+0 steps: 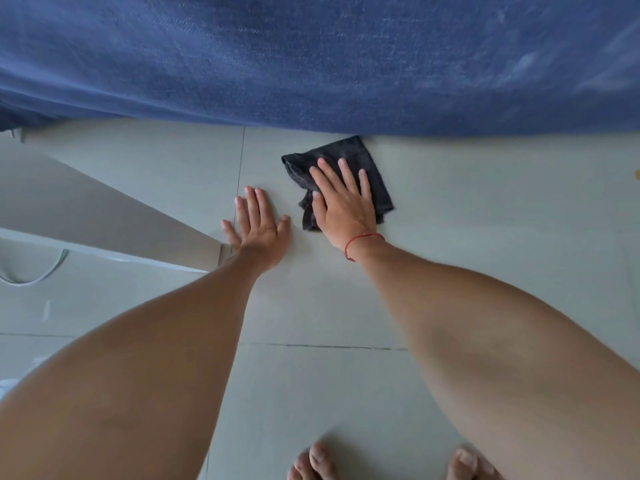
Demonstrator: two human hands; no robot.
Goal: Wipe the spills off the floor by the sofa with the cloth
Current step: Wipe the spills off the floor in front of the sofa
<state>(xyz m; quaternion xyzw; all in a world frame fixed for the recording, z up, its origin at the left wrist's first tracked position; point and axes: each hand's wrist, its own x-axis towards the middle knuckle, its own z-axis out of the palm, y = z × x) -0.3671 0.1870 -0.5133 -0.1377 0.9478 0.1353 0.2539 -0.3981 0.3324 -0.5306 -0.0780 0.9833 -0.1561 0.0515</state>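
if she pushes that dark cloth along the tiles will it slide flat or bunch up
The dark cloth looks soft and floppy: its left edge is already crumpled beside the right hand, so it would probably bunch there. The floor tiles look smooth, so it likely slides easily under the flat palm. Lifted, it would probably drape limp.

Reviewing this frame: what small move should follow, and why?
Probably slide the right hand, pressed flat on the dark cloth, rightward along the sofa edge. A small yellowish mark shows on the floor at far right, while the left hand braces on bare tile.
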